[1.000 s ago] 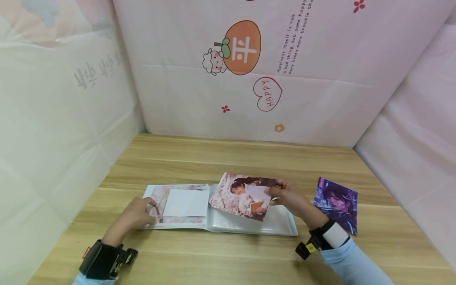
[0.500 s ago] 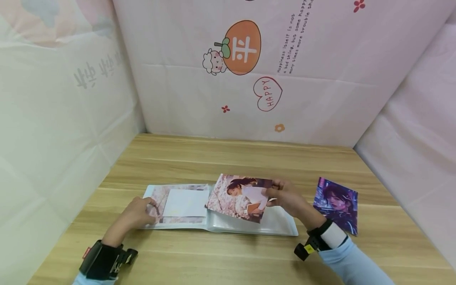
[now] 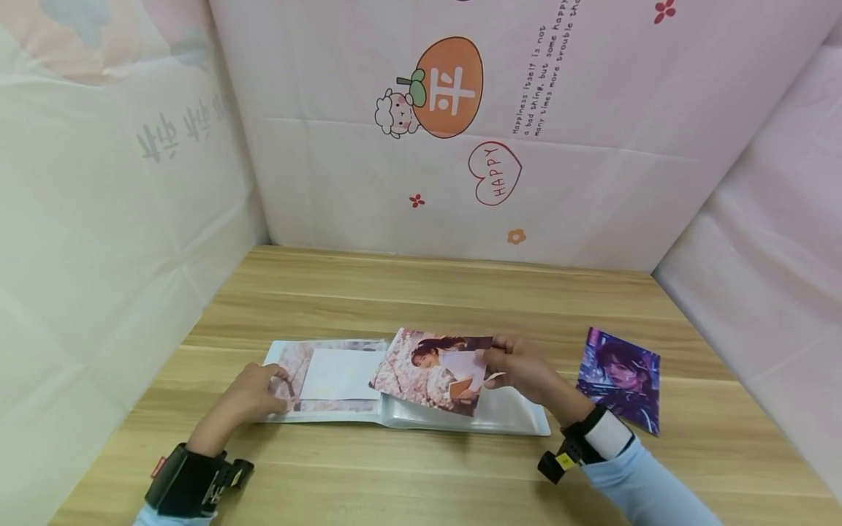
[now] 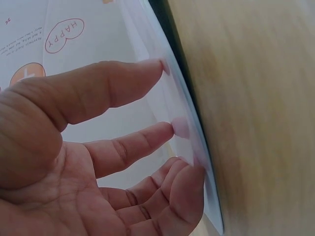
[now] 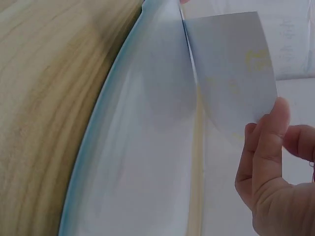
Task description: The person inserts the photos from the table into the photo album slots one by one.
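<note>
An album point(image 3: 460, 421) with clear sleeves lies spread on the table. Its left page shows a pink blossom picture point(image 3: 294, 361), partly covered by a white slip point(image 3: 345, 374). My left hand point(image 3: 253, 391) rests on the album's left edge; in the left wrist view its thumb and index tips press the page. Between right thumb and fingers, my right hand point(image 3: 526, 369) pinches the right end of a photo card point(image 3: 427, 369) of a person among pink blossoms. Tilted, the card overlaps the album's fold and right page. The right wrist view shows its pale back point(image 5: 231, 69).
A purple picture card point(image 3: 621, 380) lies on the wooden table point(image 3: 395, 475) beyond the right wrist. Printed cloth point(image 3: 329, 183) hangs behind the table, with cloth walls on both sides.
My right hand has brought the photo card left and slightly nearer, so its left corner now overlaps the white slip. The left hand stays in place.
</note>
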Available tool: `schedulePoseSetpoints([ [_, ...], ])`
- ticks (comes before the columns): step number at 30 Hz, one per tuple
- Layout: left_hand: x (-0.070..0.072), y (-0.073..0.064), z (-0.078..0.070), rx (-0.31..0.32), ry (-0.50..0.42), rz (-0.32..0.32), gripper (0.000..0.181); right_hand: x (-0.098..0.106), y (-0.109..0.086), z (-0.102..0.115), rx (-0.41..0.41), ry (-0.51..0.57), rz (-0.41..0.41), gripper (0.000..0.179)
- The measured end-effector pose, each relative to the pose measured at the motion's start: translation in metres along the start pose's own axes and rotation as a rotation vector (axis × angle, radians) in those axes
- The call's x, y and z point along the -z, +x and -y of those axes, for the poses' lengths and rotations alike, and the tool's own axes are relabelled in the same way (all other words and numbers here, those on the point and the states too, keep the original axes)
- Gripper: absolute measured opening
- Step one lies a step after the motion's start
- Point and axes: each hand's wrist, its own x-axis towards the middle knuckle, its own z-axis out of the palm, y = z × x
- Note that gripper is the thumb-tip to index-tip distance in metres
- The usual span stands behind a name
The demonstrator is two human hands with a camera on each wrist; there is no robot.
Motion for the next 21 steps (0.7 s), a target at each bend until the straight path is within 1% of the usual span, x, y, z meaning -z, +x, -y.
schedulePoseSetpoints([
  [1, 0.0004, -0.0001, -0.0003, -0.005, -0.002, -0.001, 0.038, -0.0003, -0.0004, -0.0008, -0.003, -0.003, 0.016, 0.019],
  [4, 0.0011, -0.0001, -0.001, -0.005, -0.002, 0.003, 0.038, -0.0019, -0.0012, -0.0022, -0.009, -0.013, 0.038, 0.059],
  [6, 0.0015, -0.0002, -0.0013, -0.003, -0.002, 0.005, 0.038, -0.0032, -0.0011, -0.0026, -0.003, -0.034, 0.028, 0.074],
  [11, 0.0012, -0.0003, -0.0008, -0.006, -0.005, 0.003, 0.037, -0.0048, 0.0011, -0.0043, 0.02, -0.096, -0.037, 0.061],
  [14, 0.0008, -0.0002, -0.0001, -0.014, -0.002, 0.0, 0.037, -0.0047, 0.0016, -0.004, 0.037, -0.127, -0.034, 0.057],
  [18, 0.0006, -0.0004, 0.0004, -0.021, 0.003, -0.003, 0.038, -0.0053, 0.0032, -0.0036, 0.048, -0.138, -0.019, 0.058],
  [21, 0.0006, -0.0005, 0.0, -0.02, -0.002, -0.001, 0.037, -0.006, 0.0049, -0.004, 0.044, -0.135, -0.026, 0.06],
])
